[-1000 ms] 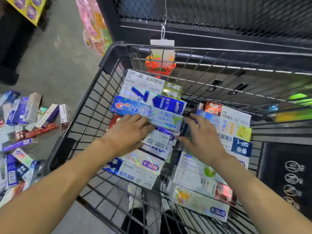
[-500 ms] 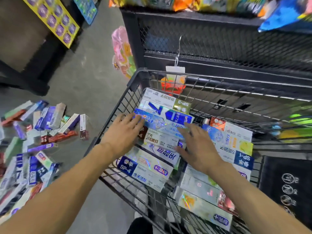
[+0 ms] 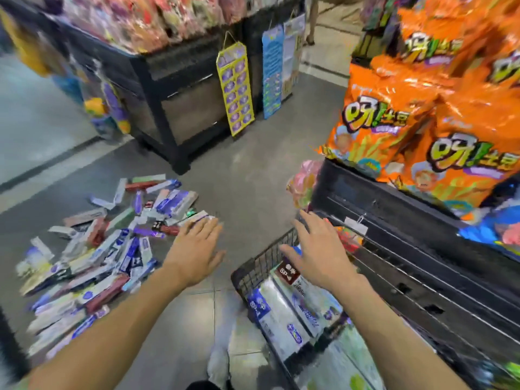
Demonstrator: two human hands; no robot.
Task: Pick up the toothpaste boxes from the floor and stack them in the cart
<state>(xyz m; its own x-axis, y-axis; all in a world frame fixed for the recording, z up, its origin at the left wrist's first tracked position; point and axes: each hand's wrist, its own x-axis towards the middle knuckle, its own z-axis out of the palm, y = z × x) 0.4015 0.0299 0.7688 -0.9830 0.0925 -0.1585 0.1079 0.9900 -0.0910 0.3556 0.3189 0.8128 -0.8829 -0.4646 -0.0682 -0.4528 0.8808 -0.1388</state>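
Shop aisle, grey floor (image 3: pixel 253 175). Our left hand (image 3: pixel 194 249) and right hand (image 3: pixel 318 254) are both spread flat and empty. Toothpaste boxes (image 3: pixel 107 249) lie heaped at left; the cart (image 3: pixel 253 266) holds stacked ones. We judge the next step: reach down and grasp another box.
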